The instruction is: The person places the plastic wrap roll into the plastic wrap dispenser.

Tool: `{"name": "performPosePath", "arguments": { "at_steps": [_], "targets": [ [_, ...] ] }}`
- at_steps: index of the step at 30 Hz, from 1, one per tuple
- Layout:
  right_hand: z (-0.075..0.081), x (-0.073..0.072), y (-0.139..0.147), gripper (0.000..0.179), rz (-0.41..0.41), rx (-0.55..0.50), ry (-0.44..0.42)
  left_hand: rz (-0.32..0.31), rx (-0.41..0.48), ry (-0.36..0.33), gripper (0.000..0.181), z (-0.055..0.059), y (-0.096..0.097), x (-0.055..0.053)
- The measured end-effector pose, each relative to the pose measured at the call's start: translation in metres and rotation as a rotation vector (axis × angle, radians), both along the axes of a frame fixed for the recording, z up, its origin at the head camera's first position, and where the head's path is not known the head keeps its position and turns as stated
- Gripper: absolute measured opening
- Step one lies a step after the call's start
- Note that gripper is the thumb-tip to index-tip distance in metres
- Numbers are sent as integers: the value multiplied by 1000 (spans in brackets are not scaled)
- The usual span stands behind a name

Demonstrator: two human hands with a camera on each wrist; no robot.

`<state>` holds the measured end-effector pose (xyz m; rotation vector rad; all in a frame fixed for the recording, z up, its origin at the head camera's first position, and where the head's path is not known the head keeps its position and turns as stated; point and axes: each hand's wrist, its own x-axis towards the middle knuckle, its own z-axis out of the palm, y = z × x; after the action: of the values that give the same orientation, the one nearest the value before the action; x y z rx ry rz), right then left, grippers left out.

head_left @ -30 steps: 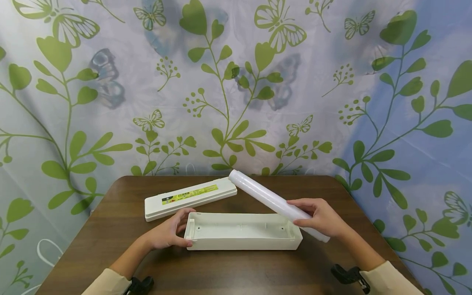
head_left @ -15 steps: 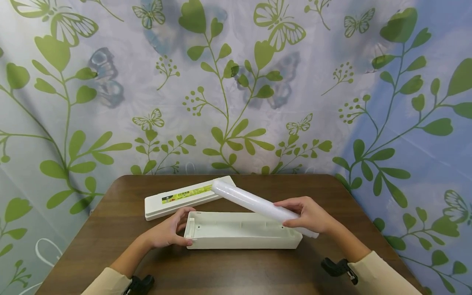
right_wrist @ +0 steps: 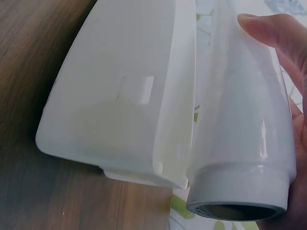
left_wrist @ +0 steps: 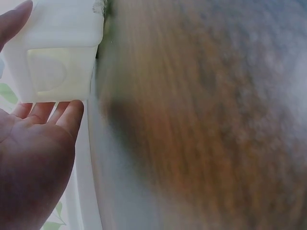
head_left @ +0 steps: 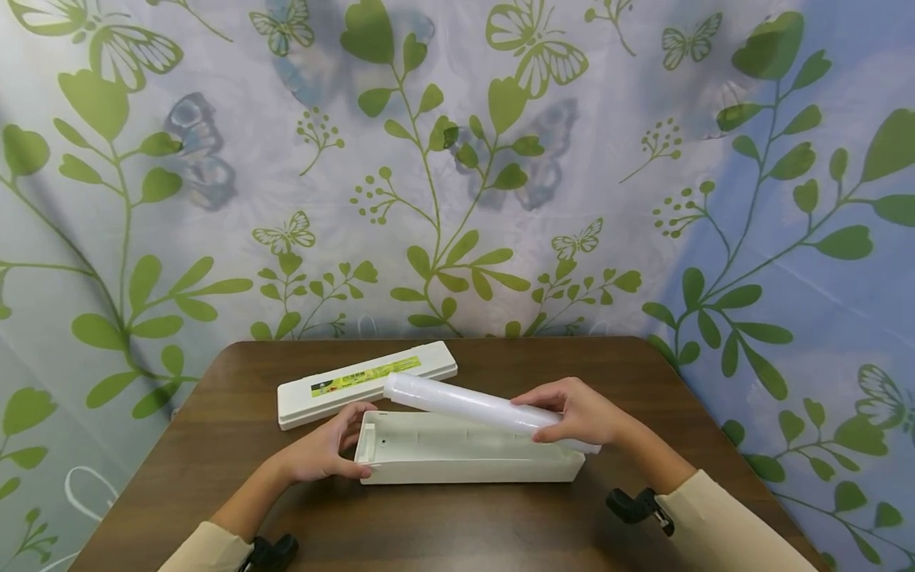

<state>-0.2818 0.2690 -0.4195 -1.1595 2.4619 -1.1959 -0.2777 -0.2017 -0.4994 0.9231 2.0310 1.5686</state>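
R hand [head_left: 579, 413], thumb opposed to fingers, pinches a glossy, translucent-white, cylindrical film roll [head_left: 457, 403] nr. its R end. Roll sits aslant over a white, open-topped, rectangular plastic box [head_left: 472, 473] — L end toward the far side, R end by the box's R end; contact w/ rim cannot be told. Surface smooth, w/ bright streaks; R wrist view shows a round, dark hollow at one end. L hand [head_left: 322, 453] grips the box's L end, thumb on the near wall. Walls smooth, corners rounded; squarish panel w/ faint round patch at the gripped end. Behind: a long, shallow white plastic lid [head_left: 300, 405], set obliquely, w/ yellow-green printed label [head_left: 357, 377]. Support: brown wood-grain table [head_left: 457, 524]. Backdrop: pale, lightly creased cloth [head_left: 329, 183] w/ green leaf & butterfly prints. Wrists: beige fabric sleeves [head_left: 729, 524], black clips [head_left: 629, 506].
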Motion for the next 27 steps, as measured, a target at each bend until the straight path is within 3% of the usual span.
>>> {"name": "performPosePath", "arguments": {
  "at_steps": [9, 19, 27],
  "targets": [
    [-2, -6, -13, 48, 61, -3, -36, 29, -16, 15, 91, 0, 0, 1],
    [-6, -13, -22, 50, 68, 25, -56, 40, -22, 41, 93, 0, -1, 1],
    [-8, -16, -28, 49, 94, 15, -105, 30, -12, 5, 94, 0, -1, 0]
  ]
}}
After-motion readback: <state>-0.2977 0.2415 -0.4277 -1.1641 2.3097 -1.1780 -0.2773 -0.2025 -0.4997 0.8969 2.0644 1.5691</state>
